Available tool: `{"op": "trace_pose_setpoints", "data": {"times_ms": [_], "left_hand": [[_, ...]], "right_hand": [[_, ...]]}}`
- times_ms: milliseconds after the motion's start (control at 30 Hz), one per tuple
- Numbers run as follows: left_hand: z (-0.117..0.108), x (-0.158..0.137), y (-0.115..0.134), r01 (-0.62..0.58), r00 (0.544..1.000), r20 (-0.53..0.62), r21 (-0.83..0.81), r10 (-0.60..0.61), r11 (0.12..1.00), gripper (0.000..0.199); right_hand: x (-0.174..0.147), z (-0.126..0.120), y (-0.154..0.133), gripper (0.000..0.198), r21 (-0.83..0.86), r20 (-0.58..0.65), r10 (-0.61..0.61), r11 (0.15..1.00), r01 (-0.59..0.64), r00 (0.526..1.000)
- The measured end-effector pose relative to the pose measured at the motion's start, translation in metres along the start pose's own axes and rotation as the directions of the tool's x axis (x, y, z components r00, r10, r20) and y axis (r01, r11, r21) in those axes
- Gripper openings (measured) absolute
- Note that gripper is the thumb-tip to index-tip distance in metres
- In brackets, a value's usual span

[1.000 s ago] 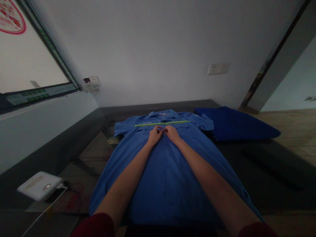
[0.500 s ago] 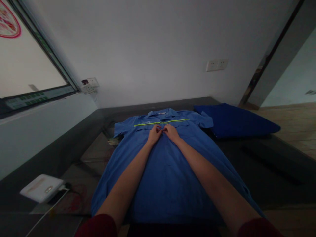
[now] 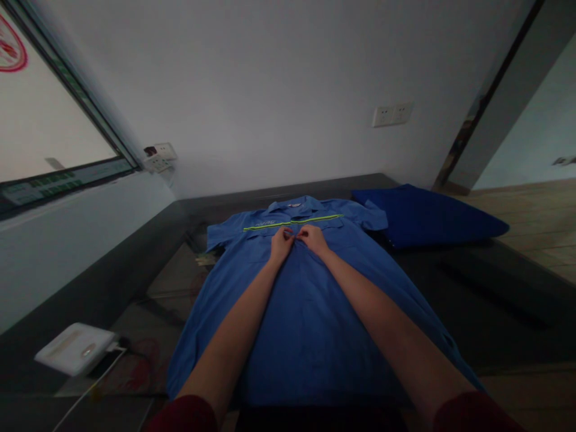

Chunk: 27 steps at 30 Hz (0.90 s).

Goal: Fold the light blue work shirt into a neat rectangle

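A blue short-sleeved work shirt [image 3: 310, 324] lies spread face up, its collar toward the wall and a yellow-green stripe across the chest. My left hand [image 3: 282, 241] pinches the front placket just below the stripe. Close beside it, my right hand [image 3: 312, 239] pinches the same placket from the other side, the fingertips of both almost meeting. The cloth puckers slightly under the fingers. Whether a button sits between the fingertips is too small to tell.
The shirt rests on a dark tabletop [image 3: 477, 324]. A folded bright-blue cloth [image 3: 432, 216] lies to the right. At the left stands a white box-shaped device [image 3: 78, 348] with a white cable [image 3: 90, 387]. Wall sockets [image 3: 393, 114] are on the wall behind.
Both hands stay at the same spot on the placket, with only slight finger movement. The view has shifted a little.
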State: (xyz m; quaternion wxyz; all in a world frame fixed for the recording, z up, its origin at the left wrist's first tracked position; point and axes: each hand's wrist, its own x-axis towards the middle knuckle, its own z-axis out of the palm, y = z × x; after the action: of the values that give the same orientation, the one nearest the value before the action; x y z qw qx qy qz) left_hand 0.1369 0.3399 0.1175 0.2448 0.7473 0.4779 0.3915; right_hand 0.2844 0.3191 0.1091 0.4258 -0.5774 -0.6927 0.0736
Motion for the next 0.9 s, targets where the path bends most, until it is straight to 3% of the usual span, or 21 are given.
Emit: {"op": "trace_pose_setpoints", "data": {"times_ms": [333,567,767,900], "left_hand": [[-0.004,-0.007,0.010,-0.008,1.000,-0.026,0.136,0.012,0.991,0.022],[-0.008,-0.004,0.028,0.144,0.989,-0.025,0.240,-0.143,0.960,0.017],[-0.006,0.003,0.027,0.187,0.980,0.023,0.208,-0.196,0.960,0.023],[-0.006,0.006,0.018,0.155,0.986,0.046,0.119,-0.162,0.981,0.022]], "right_hand": [[0.005,0.000,0.006,0.006,0.164,-0.038,0.072,0.984,-0.065,0.997],[0.010,-0.005,0.008,0.004,0.242,-0.056,0.121,0.965,-0.105,0.991],[0.013,-0.010,0.000,0.004,0.236,-0.070,0.119,0.967,-0.100,0.990],[0.013,-0.013,-0.006,0.004,0.197,-0.082,0.111,0.976,-0.093,0.990]]}}
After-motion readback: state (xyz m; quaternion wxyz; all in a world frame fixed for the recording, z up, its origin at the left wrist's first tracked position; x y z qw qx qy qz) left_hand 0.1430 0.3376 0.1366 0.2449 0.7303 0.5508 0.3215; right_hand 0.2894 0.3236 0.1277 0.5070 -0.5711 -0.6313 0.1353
